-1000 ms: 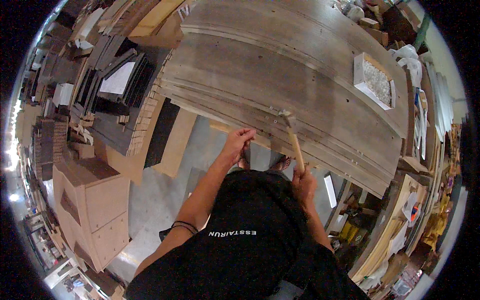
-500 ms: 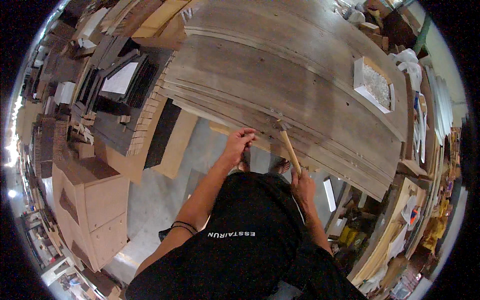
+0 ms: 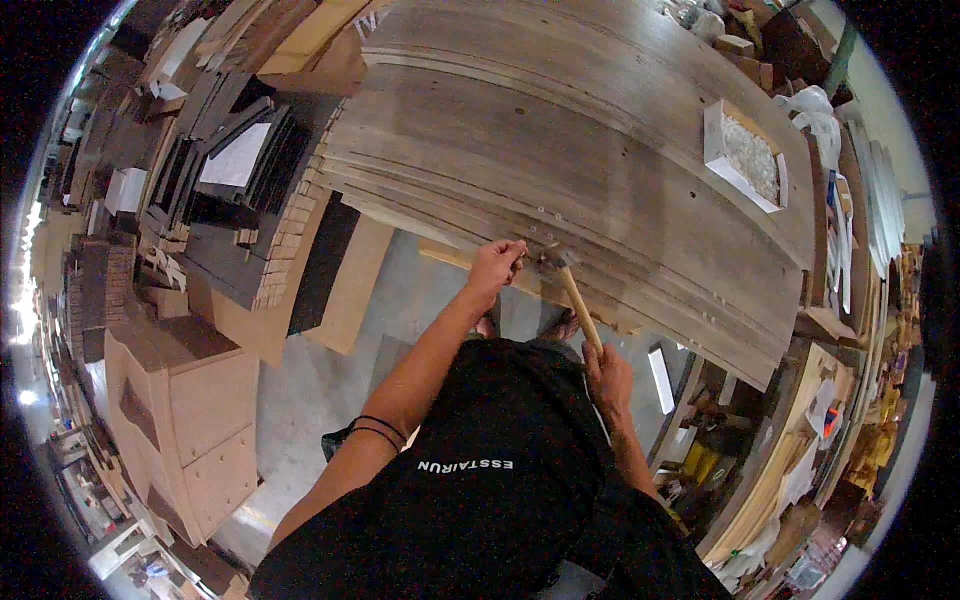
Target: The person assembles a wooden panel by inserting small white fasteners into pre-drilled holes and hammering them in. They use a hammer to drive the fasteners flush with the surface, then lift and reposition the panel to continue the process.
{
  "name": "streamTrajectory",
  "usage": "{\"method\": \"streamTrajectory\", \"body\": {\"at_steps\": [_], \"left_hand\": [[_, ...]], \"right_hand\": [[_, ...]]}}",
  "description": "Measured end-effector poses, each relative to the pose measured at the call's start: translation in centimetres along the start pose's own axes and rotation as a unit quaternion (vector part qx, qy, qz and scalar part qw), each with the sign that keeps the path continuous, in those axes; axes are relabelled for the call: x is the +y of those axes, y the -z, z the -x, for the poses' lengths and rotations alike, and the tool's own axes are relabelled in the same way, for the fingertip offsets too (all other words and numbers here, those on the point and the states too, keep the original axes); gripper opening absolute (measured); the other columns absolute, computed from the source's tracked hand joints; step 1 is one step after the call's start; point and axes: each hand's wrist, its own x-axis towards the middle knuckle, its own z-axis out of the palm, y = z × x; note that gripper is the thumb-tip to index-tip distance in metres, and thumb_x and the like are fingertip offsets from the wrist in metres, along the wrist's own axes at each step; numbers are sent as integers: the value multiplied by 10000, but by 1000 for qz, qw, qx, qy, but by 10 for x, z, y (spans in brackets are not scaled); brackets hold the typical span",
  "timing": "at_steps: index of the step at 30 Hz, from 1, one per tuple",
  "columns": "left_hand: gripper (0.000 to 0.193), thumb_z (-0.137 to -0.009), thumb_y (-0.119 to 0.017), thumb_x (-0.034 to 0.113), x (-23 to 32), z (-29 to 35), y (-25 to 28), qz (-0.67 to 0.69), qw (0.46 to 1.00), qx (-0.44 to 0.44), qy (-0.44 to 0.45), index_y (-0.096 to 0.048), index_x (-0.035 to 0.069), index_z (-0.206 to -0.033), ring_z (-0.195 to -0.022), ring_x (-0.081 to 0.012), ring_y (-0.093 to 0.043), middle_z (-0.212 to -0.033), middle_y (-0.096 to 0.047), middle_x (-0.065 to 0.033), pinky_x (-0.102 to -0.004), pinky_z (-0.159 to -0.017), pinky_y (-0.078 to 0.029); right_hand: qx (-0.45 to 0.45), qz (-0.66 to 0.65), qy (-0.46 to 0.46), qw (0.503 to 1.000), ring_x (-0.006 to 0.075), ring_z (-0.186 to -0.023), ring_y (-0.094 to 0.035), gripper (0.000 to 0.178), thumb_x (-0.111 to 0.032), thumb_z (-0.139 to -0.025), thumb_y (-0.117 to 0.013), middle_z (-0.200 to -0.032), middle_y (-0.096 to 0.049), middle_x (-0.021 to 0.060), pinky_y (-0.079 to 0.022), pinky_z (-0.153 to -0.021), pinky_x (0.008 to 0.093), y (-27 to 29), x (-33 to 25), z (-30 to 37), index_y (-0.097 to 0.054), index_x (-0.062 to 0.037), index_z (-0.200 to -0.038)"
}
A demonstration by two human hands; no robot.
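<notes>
At the 9 o'clock side of the view stand brown fibreboard cabinets (image 3: 190, 400) on a grey concrete floor (image 3: 330, 390). Above them, toward 10 o'clock, stacks of dark panels (image 3: 230, 210) lie with a white sheet (image 3: 238, 155) on top. A tan board (image 3: 345, 285) leans beside the stacks.

The left hand (image 3: 495, 268) is near the centre of the view. Its fingers are pinched together at the near edge of the large stack of grey wooden boards (image 3: 600, 130); whatever they pinch is too small to make out. Two dark bands circle the left forearm (image 3: 378, 430).

Just to the right, the hammer (image 3: 568, 285) has its metal head touching the edge of the boards, close beside the left fingertips. Its wooden handle slopes down toward 5 o'clock.

The right hand (image 3: 608, 378) is clenched around the lower end of the handle. It sits below and right of the left hand, above the person's black shirt (image 3: 500, 480).

Farther right, at 2 o'clock, a white shallow box (image 3: 745, 155) holding small pale pieces rests on the boards. Beyond it, at 3 to 4 o'clock, shelves (image 3: 830, 400) carry mixed clutter.
</notes>
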Motion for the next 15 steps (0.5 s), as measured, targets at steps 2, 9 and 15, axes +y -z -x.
{"method": "streamTrajectory", "body": {"at_steps": [2, 9, 15], "left_hand": [[188, -899, -593, 253, -3, 1, 1, -13, 999, 0, -31, -638, 83, -965, -613, -63, -503, -765, -619, 19, -215, -514, -370], [176, -883, -609, 232, -10, -6, 5, -15, 999, -10, -45, -641, 96, -989, -633, -61, -508, -810, -636, 19, -216, -547, -373], [184, -860, -626, 213, -7, -9, 7, -17, 999, -1, -37, -645, 94, -1000, -639, -73, -538, -842, -672, 1, -207, -535, -375]], "right_hand": [[9, -3, 4, 1000, 395, -596, -553, 447, -423, -897, -539, -647, -563, 216, -392, -543, 458, -3, 1, 1, -524, 1, -754], [14, -25, -8, 1000, 346, -552, -522, 458, -418, -892, -555, -614, -538, 195, -391, -534, 426, -7, 4, -4, -502, 5, -726], [11, -13, -10, 1000, 332, -554, -527, 456, -414, -888, -557, -613, -545, 192, -401, -542, 416, -5, 6, -3, -512, 9, -727]]}}
